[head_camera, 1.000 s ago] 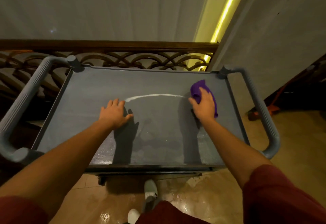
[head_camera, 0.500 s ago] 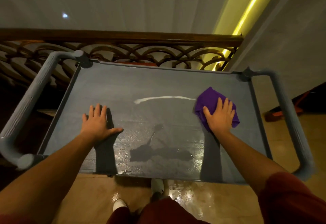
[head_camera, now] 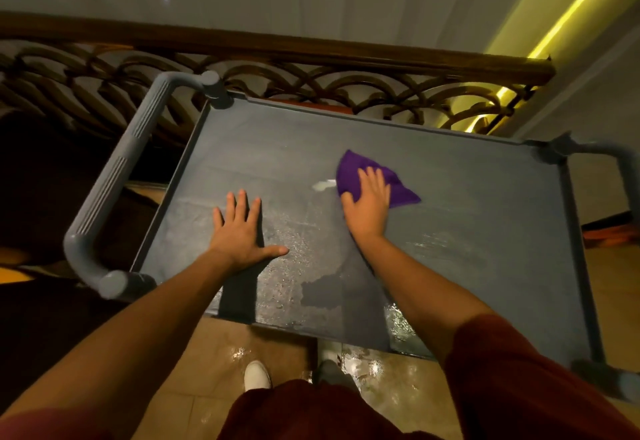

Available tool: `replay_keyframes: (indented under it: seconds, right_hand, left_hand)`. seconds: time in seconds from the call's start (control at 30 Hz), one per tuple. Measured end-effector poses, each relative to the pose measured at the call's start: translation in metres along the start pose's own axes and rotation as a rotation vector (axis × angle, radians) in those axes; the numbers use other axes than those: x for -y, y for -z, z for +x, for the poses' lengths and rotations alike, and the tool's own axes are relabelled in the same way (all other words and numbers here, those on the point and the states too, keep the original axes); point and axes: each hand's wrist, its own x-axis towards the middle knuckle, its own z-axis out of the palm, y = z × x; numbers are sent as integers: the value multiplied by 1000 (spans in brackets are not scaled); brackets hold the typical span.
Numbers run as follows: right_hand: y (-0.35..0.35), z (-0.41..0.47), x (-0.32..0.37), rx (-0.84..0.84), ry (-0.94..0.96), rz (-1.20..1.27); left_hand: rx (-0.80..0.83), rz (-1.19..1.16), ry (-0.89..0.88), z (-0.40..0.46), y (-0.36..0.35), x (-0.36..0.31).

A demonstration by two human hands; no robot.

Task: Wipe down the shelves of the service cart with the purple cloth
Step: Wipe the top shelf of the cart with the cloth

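The grey top shelf (head_camera: 467,217) of the service cart fills the middle of the head view, wet and glistening near its front edge. My right hand (head_camera: 367,205) presses flat on the purple cloth (head_camera: 356,165) near the shelf's centre, fingers straight. A short white smear (head_camera: 323,184) shows just left of the cloth. My left hand (head_camera: 240,235) rests flat on the shelf to the left, fingers spread, holding nothing. The lower shelves are hidden under the top one.
Grey tubular handles stand at the cart's left end (head_camera: 114,179) and right end (head_camera: 623,176). A wooden railing (head_camera: 311,55) with curved ironwork runs just behind the cart. Glossy tan floor tiles (head_camera: 194,380) and my white shoe (head_camera: 257,375) lie below.
My right hand has slid the purple cloth leftward along the white streak, wiping most of it away; only a short smear is left. The left hand stays flat on the shelf.
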Motion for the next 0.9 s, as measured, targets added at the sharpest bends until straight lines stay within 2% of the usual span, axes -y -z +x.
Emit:
replay_keyframes:
  seconds: [0.07,0.17,0.23,0.3,0.37,0.57,0.7,0.77,0.87,0.9]
  right_hand:
    - [-3,2,10,26,24,-1]
    - [24,14,-17,-77,10,-83]
    - [34,14,-30,-124,-68,-105]
    - [24,8,-18,-122,-118,-77]
    - [-1,3,14,-100,-89,-36]
    - [-56,-23,95,117,137,77]
    - [-56,-37,104,252,295,36]
    - [-42,-26,95,199,280,5]
    - [-28,-12,86,18,129,-6]
    - [-29,-12,89,5,87,11]
  left_hand:
    - [1,-43,-42,-4,5,9]
    - [-44,-58,-54,-22,8,38]
    - [-46,-34,-17,-40,0,62]
    - [-14,-24,-26,-53,-11,75]
    - [-22,-32,-31,-57,-16,80]
    - [-54,-68,-34,-53,-16,85]
    - [-45,-109,-57,-59,-11,93]
    - [-50,-145,-35,-65,-9,97]
    - [-73,-161,70,-82,-13,101]
    - [-57,-166,79,-87,-16,100]
